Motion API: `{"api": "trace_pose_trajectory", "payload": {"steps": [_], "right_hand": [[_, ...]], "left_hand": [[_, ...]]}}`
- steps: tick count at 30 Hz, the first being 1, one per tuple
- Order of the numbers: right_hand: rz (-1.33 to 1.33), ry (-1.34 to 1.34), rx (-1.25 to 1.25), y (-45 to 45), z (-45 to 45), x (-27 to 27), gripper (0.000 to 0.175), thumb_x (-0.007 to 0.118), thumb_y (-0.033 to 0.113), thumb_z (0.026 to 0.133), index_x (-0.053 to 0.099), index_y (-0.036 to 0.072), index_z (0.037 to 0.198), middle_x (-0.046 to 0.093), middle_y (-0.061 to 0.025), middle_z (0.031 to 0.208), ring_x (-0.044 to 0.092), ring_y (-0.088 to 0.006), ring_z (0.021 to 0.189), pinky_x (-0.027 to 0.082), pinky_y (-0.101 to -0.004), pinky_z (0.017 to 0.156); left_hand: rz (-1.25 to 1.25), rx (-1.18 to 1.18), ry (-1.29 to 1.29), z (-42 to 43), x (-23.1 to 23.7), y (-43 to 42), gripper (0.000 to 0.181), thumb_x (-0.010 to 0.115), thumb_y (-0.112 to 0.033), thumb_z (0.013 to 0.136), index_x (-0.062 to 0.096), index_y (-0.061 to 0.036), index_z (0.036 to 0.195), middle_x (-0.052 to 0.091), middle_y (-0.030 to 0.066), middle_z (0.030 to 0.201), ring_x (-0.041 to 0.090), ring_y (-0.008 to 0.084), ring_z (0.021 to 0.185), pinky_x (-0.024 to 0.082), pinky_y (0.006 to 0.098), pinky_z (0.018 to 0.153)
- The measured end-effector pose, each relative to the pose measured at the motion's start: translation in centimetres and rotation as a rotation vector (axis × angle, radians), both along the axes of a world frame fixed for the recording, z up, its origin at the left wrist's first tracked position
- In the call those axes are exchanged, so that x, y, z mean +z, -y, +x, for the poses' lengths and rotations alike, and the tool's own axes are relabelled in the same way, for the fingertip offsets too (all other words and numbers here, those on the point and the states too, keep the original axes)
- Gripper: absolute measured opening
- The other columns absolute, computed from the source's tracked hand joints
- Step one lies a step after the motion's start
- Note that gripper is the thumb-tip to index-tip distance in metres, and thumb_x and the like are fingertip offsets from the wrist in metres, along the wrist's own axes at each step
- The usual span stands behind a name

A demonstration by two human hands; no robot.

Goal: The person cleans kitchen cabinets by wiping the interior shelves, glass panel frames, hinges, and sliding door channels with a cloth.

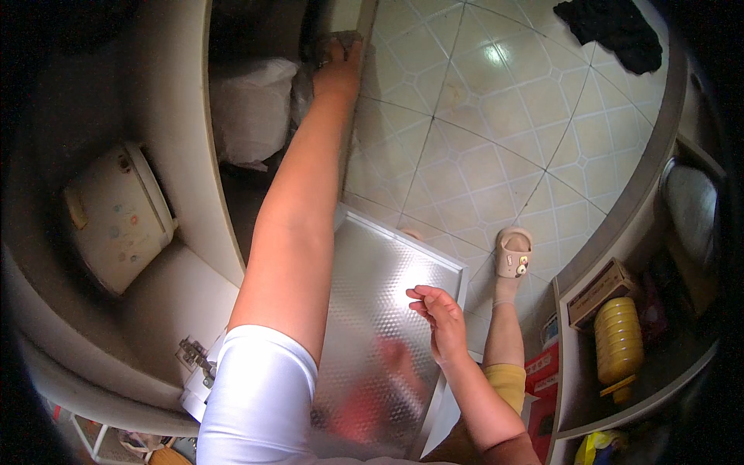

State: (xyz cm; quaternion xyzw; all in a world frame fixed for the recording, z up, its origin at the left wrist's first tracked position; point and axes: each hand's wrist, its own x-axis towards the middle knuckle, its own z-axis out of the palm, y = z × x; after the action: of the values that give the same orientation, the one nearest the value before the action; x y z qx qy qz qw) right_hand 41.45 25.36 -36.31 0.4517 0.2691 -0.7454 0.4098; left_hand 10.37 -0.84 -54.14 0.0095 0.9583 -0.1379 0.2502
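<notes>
My left hand (338,75) is stretched far out into the dark cabinet, at the inner side of its front edge (347,145). Its fingertips touch or press near a dark patch (349,39) there; shadow hides whether anything is held. Beside that hand lies a white plastic-wrapped bundle (256,110) inside the cabinet. My right hand (442,317) hovers over a textured metallic cabinet door (372,261), fingers loosely bent, with nothing visible in it. The door stands swung out below my left forearm and reflects a red shape.
A metal hinge (195,354) shows at lower left, below a pale container with flower decals (125,215). On the right, shelves hold a yellow-filled plastic jug (619,337) and a cardboard box (601,293). Black cloth (616,32) lies on the tiled floor (465,145), near my clog-shod foot (514,253).
</notes>
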Motion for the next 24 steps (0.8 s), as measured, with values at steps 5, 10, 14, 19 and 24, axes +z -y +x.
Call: {"api": "trace_pose_trajectory", "payload": {"steps": [5,10,14,19,24], "right_hand": [[0.029,0.024,0.008,-0.4,-0.2,-0.2,0.026,0.05,0.02,0.093,0.059,0.002,0.108,0.064,-0.0094,0.104,0.058,-0.0128,0.087,0.044,-0.0269,0.085],[0.03,0.034,-0.026,-0.6,-0.6,0.1,0.026,0.049,0.019,0.093,0.059,0.001,0.109,0.064,-0.0092,0.104,0.057,-0.0132,0.087,0.043,-0.0269,0.086],[0.012,0.031,-0.081,-1.0,-0.6,0.3,0.025,0.051,0.019,0.092,0.059,0.002,0.109,0.064,-0.0094,0.103,0.058,-0.0125,0.087,0.044,-0.0264,0.084],[-0.009,0.015,-0.138,-1.4,-0.7,0.3,0.026,0.05,0.018,0.092,0.058,0.001,0.11,0.063,-0.0097,0.103,0.056,-0.0125,0.087,0.044,-0.0259,0.084],[0.007,0.03,-0.11,-1.5,-0.5,0.2,0.026,0.049,0.018,0.092,0.058,0.001,0.11,0.063,-0.0085,0.102,0.056,-0.0123,0.086,0.043,-0.0266,0.085]], "left_hand": [[-0.113,-0.139,-0.084,1.7,0.6,-1.5,0.039,0.046,-0.011,0.088,0.046,-0.0116,0.127,0.042,0.0178,0.128,0.061,0.0307,0.096,0.054,0.0403,0.074],[-0.192,-0.188,-0.101,8.6,-0.9,1.0,0.029,0.049,-0.012,0.085,0.056,-0.0049,0.112,0.05,0.0167,0.115,0.059,0.0279,0.098,0.052,0.0359,0.076],[-0.287,-0.24,-0.079,15.0,0.2,1.3,0.027,0.05,-0.013,0.084,0.059,-0.0027,0.108,0.051,0.0154,0.115,0.052,0.0281,0.111,0.049,0.0333,0.082],[-0.147,-0.216,0.122,15.6,2.0,1.8,0.028,0.051,-0.012,0.083,0.059,-0.0039,0.108,0.048,0.0137,0.117,0.052,0.029,0.108,0.051,0.0352,0.078],[-0.125,-0.457,-0.044,5.2,3.1,-1.7,0.04,0.051,-0.011,0.081,0.052,-0.0096,0.121,0.041,0.0124,0.13,0.049,0.0338,0.111,0.053,0.0376,0.078]]}}
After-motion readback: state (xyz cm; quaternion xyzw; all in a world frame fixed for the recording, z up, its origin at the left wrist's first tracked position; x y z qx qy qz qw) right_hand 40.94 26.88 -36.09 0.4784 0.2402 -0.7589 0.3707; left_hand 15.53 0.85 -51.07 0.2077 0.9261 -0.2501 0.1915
